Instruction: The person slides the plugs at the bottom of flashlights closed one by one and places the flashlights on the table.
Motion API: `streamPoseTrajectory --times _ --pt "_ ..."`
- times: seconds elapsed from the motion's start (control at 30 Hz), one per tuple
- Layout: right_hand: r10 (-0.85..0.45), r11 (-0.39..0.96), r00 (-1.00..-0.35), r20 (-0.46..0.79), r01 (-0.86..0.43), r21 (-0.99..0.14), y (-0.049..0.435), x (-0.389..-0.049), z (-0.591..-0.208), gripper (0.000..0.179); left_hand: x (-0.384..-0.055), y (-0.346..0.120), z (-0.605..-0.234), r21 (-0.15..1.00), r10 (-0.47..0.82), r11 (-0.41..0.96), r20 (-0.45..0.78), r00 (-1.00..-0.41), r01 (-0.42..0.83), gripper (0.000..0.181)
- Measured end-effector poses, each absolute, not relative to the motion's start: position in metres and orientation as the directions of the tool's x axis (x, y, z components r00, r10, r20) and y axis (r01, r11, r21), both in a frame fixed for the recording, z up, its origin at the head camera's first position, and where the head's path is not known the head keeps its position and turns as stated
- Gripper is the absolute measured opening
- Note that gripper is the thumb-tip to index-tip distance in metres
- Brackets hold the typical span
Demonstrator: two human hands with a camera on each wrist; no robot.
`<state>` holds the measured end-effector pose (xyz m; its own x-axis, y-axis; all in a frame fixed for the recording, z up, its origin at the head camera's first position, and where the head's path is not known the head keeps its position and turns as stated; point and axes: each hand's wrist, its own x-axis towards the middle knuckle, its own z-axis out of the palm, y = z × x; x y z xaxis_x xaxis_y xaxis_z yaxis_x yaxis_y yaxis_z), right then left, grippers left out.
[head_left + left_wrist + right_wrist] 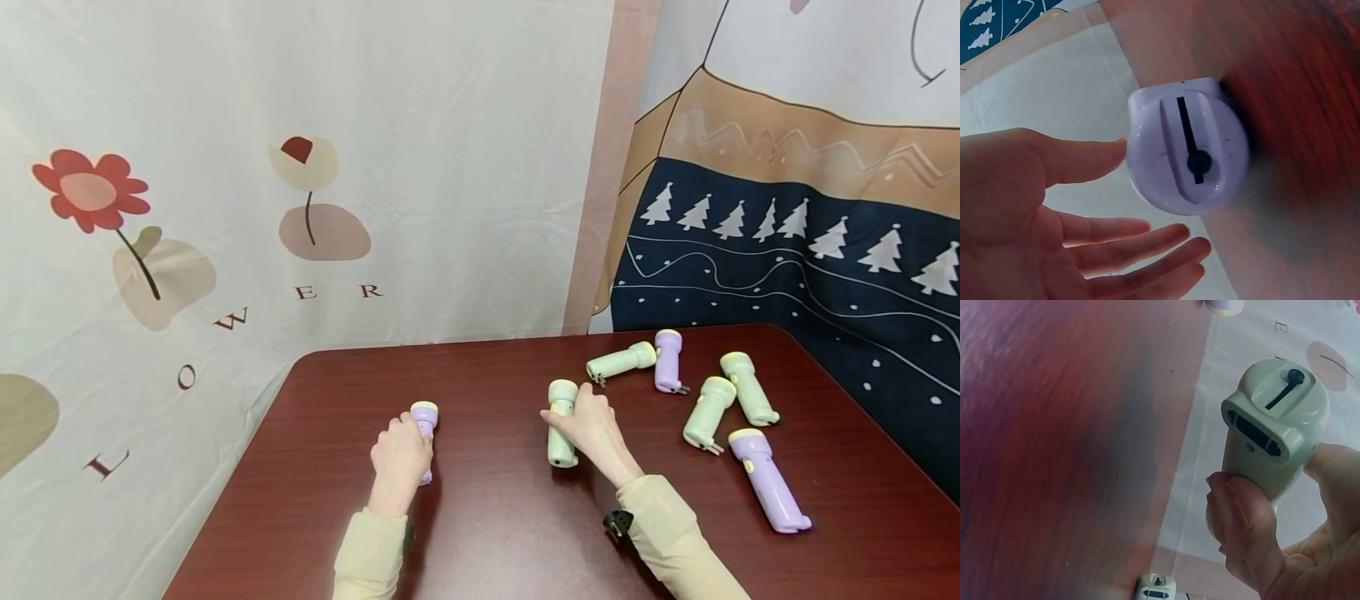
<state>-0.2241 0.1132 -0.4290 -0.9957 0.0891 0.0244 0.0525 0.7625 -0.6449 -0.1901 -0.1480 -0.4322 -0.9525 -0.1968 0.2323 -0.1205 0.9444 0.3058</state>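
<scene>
Left hand (400, 454) is at the purple flashlight (424, 423), over toward the left edge of the desk (495, 525), fingers loose and spread, thumb right at its side. Right hand (592, 425) has the mint-green flashlight (562, 446) gripped, about midway between the side edges. Both heads point at the far edge, long axes near-to-far, with a decent gap between them. Five more flashlights (708, 414) crowd the right side, some with prongs out.
</scene>
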Motion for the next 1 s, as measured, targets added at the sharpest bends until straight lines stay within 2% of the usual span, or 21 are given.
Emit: streamPoseTrajectory --times 0.17,0.57,1.0 --pt "0.072 0.768 -0.997 0.02 0.043 -0.64 0.108 -0.225 -0.43 0.066 -0.191 -0.152 -0.433 0.33 -0.209 0.934 0.194 -0.958 -0.138 0.033" --pt "0.023 0.771 -0.999 0.039 -0.007 -0.636 0.081 -0.225 -0.432 0.058 -0.192 -0.156 -0.432 0.387 -0.216 0.905 0.057 -0.975 -0.178 0.042" --pt "-0.051 0.771 -0.997 0.051 -0.072 -0.633 0.036 -0.221 -0.441 0.063 -0.194 -0.156 -0.429 0.396 -0.225 0.899 0.052 -0.973 -0.187 0.043"
